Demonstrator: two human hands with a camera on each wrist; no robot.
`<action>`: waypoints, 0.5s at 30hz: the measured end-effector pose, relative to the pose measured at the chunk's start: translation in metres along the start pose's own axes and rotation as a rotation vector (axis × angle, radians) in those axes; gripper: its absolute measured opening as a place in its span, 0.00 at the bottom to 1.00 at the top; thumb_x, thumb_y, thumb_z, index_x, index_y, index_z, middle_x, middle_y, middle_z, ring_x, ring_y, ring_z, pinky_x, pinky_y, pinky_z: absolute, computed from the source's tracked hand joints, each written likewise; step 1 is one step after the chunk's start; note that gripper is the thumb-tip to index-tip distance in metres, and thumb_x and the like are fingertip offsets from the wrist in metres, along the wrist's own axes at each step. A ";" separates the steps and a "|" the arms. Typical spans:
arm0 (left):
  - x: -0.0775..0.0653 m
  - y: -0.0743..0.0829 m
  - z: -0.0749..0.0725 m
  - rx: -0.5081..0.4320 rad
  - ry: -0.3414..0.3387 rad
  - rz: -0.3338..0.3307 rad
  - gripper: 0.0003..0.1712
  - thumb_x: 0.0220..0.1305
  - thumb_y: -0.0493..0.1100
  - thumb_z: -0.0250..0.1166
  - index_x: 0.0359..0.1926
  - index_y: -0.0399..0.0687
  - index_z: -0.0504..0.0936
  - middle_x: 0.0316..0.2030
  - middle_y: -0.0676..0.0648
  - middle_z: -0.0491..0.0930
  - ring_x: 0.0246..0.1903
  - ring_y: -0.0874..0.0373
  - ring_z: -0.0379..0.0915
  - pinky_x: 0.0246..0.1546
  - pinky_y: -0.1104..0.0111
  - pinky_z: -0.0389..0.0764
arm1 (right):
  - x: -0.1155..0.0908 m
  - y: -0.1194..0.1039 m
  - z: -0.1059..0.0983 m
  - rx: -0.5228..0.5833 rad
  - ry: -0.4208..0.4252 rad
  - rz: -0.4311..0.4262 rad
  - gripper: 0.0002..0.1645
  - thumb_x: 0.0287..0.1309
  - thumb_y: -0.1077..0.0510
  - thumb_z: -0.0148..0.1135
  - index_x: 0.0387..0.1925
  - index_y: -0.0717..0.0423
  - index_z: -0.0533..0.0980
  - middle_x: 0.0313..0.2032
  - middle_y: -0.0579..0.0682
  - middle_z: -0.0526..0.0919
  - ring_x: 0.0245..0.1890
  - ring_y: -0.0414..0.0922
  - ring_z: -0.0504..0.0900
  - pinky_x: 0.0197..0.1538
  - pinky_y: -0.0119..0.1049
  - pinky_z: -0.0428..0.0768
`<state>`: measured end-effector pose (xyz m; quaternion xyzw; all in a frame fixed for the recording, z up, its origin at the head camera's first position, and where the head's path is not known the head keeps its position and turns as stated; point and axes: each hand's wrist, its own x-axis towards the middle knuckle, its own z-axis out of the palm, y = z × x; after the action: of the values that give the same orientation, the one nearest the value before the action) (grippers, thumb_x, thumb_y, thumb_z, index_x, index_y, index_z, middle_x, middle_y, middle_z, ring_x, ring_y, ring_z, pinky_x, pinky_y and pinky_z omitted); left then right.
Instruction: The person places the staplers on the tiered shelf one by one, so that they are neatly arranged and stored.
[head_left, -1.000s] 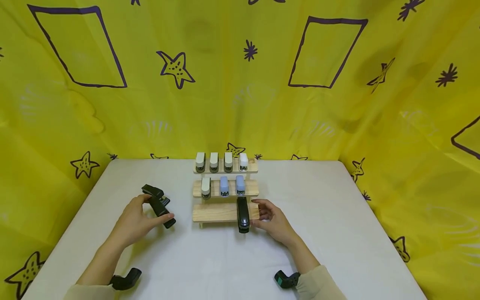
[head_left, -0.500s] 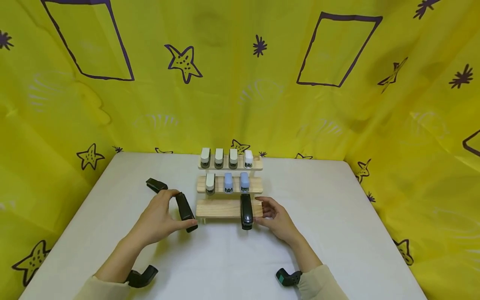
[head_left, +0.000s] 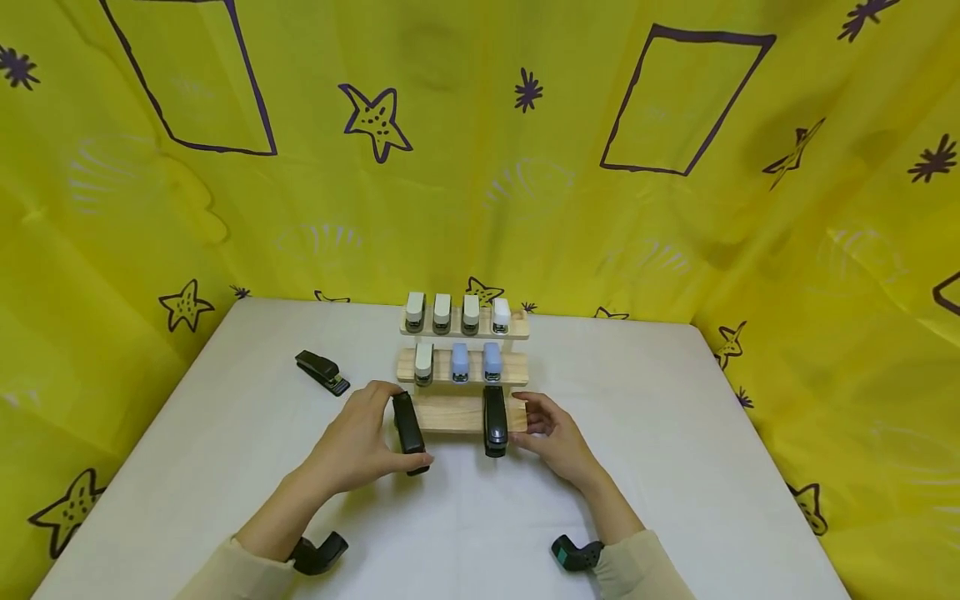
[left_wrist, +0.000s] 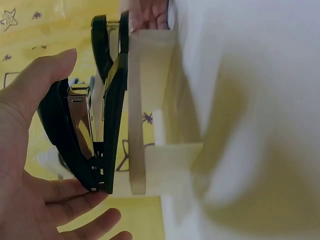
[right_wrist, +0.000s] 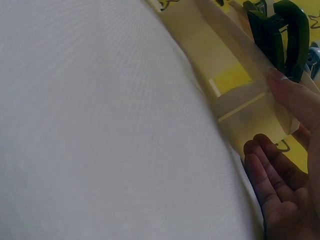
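My left hand (head_left: 352, 454) pinches a black stapler (head_left: 408, 429) lengthwise, thumb at its near end and fingers at its far end. The stapler is just over the left end of the bottom shelf of a three-tier wooden rack (head_left: 453, 414). In the left wrist view a gap shows between the stapler's base (left_wrist: 115, 135) and the shelf edge (left_wrist: 136, 165). With thumb and fingers, my right hand (head_left: 558, 443) grips the right end of that shelf. Beside it, a second black stapler (head_left: 495, 421) lies across the shelf. Another black stapler (head_left: 322, 371) is on the table, left of the rack.
Small staplers stand on the upper tiers: several cream and white ones (head_left: 442, 314) on top, a pale one (head_left: 423, 362) and two blue ones (head_left: 492, 360) in the middle. A yellow patterned curtain (head_left: 450, 192) surrounds the white table (head_left: 637, 400).
My left hand has carried the black stapler rightward, from beside the other stapler on the table to the bottom shelf's left end. The right hand stays at the rack; the head view has shifted slightly.
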<state>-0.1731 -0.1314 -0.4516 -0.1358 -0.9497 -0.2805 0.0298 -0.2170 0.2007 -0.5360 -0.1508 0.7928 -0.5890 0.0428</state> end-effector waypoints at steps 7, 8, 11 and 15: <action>0.002 0.008 0.012 -0.001 -0.031 -0.005 0.58 0.39 0.73 0.81 0.66 0.47 0.72 0.62 0.46 0.75 0.60 0.47 0.72 0.57 0.50 0.81 | -0.001 -0.001 0.001 0.004 0.007 0.029 0.39 0.54 0.63 0.78 0.67 0.48 0.74 0.53 0.57 0.80 0.45 0.46 0.81 0.49 0.28 0.82; 0.002 0.009 0.014 -0.001 -0.035 -0.009 0.59 0.39 0.73 0.81 0.66 0.47 0.72 0.63 0.46 0.75 0.60 0.48 0.72 0.57 0.50 0.81 | -0.001 -0.001 0.001 0.003 0.006 0.032 0.39 0.54 0.63 0.78 0.67 0.48 0.74 0.53 0.57 0.80 0.46 0.46 0.81 0.50 0.28 0.82; 0.004 0.012 0.018 -0.001 -0.042 -0.023 0.60 0.39 0.73 0.81 0.67 0.46 0.72 0.63 0.45 0.74 0.60 0.47 0.72 0.58 0.50 0.81 | -0.001 -0.001 0.001 -0.002 0.004 0.028 0.39 0.54 0.62 0.78 0.67 0.47 0.74 0.53 0.58 0.80 0.46 0.47 0.80 0.50 0.29 0.83; 0.008 0.016 0.022 -0.015 -0.035 -0.033 0.60 0.40 0.72 0.81 0.68 0.44 0.71 0.63 0.44 0.75 0.60 0.47 0.73 0.59 0.49 0.82 | 0.000 -0.001 0.001 -0.007 0.007 0.021 0.39 0.54 0.62 0.78 0.67 0.48 0.74 0.53 0.59 0.80 0.46 0.47 0.81 0.50 0.29 0.83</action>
<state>-0.1758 -0.1046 -0.4601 -0.1253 -0.9501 -0.2855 0.0077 -0.2164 0.1998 -0.5358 -0.1405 0.7966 -0.5862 0.0456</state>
